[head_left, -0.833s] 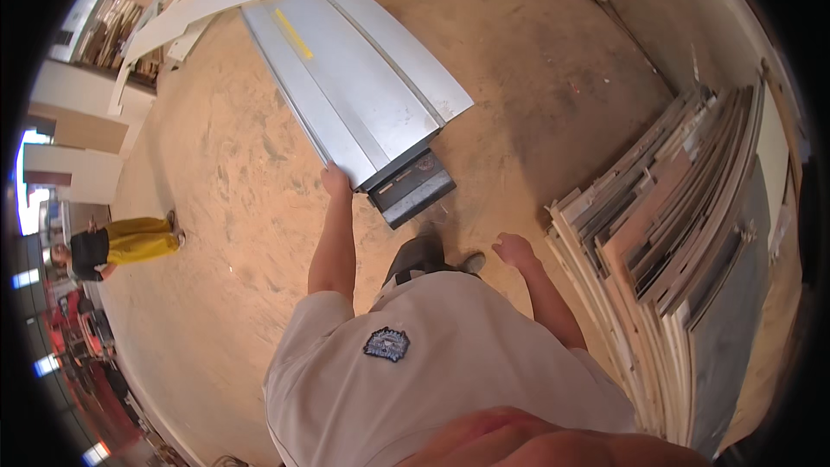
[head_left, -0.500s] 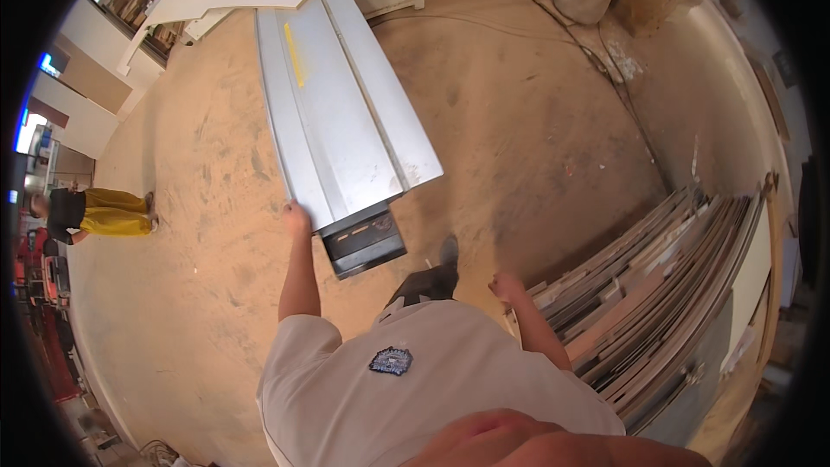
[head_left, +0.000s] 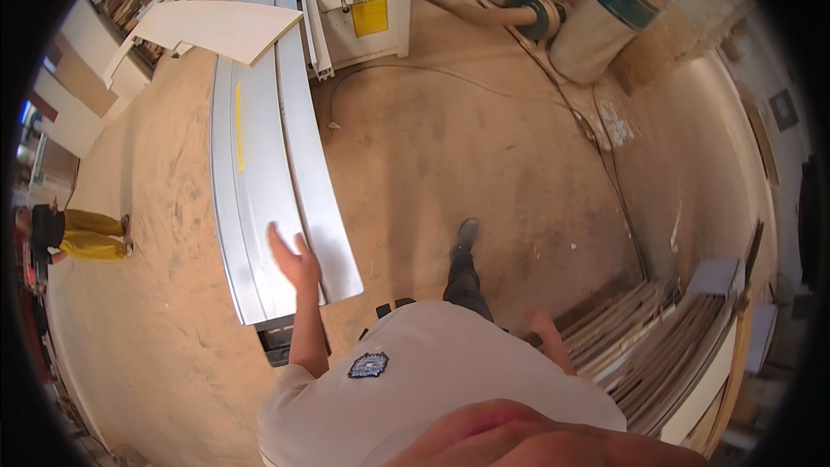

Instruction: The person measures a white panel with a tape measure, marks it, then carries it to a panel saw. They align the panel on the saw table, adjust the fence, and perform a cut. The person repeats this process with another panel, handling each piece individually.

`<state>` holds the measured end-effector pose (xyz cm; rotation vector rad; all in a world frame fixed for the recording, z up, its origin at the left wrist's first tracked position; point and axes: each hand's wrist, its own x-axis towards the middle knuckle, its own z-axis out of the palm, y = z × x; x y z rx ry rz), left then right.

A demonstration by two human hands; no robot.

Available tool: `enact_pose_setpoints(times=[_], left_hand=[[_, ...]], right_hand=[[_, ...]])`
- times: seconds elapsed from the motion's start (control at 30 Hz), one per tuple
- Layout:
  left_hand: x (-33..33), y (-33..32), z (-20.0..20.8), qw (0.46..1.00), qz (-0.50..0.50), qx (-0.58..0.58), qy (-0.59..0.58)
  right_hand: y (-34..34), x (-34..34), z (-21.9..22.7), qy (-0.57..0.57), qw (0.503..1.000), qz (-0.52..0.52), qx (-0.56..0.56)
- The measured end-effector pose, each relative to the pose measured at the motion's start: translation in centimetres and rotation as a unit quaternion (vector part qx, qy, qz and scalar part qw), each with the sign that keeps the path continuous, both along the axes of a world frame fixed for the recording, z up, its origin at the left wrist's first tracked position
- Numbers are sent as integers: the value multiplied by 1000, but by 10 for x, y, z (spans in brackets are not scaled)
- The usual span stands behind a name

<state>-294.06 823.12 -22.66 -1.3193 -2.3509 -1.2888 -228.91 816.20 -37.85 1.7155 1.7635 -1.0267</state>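
A long silver sliding table (head_left: 285, 164) of a panel saw stretches away from me on the left, grooved lengthwise, with a yellow strip on it. Above its near end is my left hand (head_left: 296, 264), thumb and fingers apart, with nothing in it; whether it touches the metal I cannot tell. A pale cut board (head_left: 216, 28) with a notched, curved edge lies across the table's far part. My right hand (head_left: 543, 329) hangs low at my side, close to a stack of wooden boards; its fingers are smeared by motion.
The white saw body (head_left: 372, 22) stands ahead. A dust collector with a grey bag (head_left: 592, 47) is at the far right, and cables (head_left: 618, 182) run along the floor. Wood strips (head_left: 657, 337) lean at my right. Another person in yellow trousers (head_left: 93, 233) stands far left.
My left hand has left the table's edge and moved over its surface, opening. I have moved forward along the table, and more of the saw and dust collector shows.
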Motion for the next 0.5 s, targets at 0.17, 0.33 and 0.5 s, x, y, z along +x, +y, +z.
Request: enact_pose_setpoints(times=[0.17,0.33,0.5], left_hand=[[200,249,-21,831,-222,-242,-449],[282,422,44,555,-309,-59,-770],[203,536,70,527,-425,-47,-734]], right_hand=[[281,-158,125,318,868,26,381],[508,-253,181,524,692,52,493],[720,-260,163,259,953,-11,154]])
